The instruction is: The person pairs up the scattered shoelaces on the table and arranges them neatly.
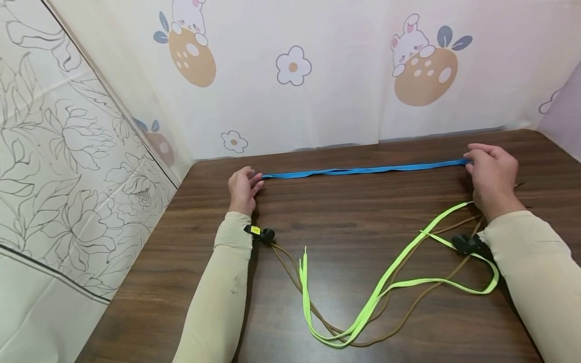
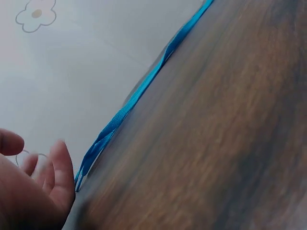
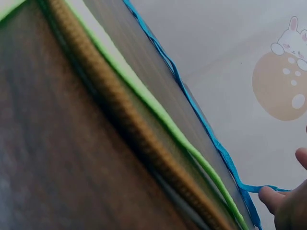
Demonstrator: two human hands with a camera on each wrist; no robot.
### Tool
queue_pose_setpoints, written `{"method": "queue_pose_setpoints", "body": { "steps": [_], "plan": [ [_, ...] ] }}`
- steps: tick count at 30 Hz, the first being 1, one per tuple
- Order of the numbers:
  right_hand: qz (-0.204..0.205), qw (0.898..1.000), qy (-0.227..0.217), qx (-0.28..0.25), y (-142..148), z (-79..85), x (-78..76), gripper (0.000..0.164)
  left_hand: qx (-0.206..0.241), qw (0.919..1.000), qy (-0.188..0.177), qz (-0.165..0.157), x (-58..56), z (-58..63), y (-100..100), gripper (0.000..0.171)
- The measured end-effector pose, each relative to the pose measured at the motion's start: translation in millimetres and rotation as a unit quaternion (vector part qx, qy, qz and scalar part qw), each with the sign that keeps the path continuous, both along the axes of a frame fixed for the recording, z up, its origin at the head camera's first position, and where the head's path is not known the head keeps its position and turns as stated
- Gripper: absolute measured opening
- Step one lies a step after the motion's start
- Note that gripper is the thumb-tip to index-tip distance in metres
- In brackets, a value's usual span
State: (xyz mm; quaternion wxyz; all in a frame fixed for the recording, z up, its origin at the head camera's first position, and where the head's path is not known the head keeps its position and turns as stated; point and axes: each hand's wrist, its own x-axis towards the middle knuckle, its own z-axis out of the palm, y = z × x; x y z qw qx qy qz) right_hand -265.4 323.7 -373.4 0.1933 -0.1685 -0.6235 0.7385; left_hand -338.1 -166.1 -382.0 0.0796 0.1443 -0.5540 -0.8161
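Note:
A flat blue shoelace (image 1: pixel 363 170) stretches nearly straight across the far part of the table, with its strands side by side. At its left end is my left hand (image 1: pixel 243 189). In the left wrist view that hand's fingers (image 2: pixel 61 165) are spread loosely, and the blue lace's tips (image 2: pixel 79 182) lie just beside the outermost finger. My right hand (image 1: pixel 494 174) is at the other end with curled fingers. The right wrist view shows a blue strand (image 3: pixel 256 188) rising to the fingertip (image 3: pixel 271 199), held there; the grip is partly hidden.
On the brown wooden table (image 1: pixel 181 282) a neon-green shoelace (image 1: pixel 376 297) lies in loose bends, nearer than the blue one. Thin brown round laces (image 1: pixel 410 307) cross it and run under the right forearm. A patterned wall covering (image 1: pixel 336 101) stands behind the table.

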Motion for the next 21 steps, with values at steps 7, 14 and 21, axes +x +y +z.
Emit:
{"method": "queue_pose_setpoints", "body": {
  "steps": [7,14,21],
  "plan": [
    [-0.025,0.999,0.02,0.038,-2,0.2,0.4,0.019,-0.021,0.9965,0.007,-0.081,-0.6,1.1,7,0.022],
    [-0.015,0.998,-0.015,0.051,-6,0.9,-0.7,0.013,-0.06,0.9853,-0.001,-0.16,0.3,-1.0,18,0.041],
    [0.01,0.999,0.003,0.042,-16,10.0,-2.0,0.013,-0.073,0.9767,0.004,-0.202,1.3,0.3,26,0.041]
  ]
}}
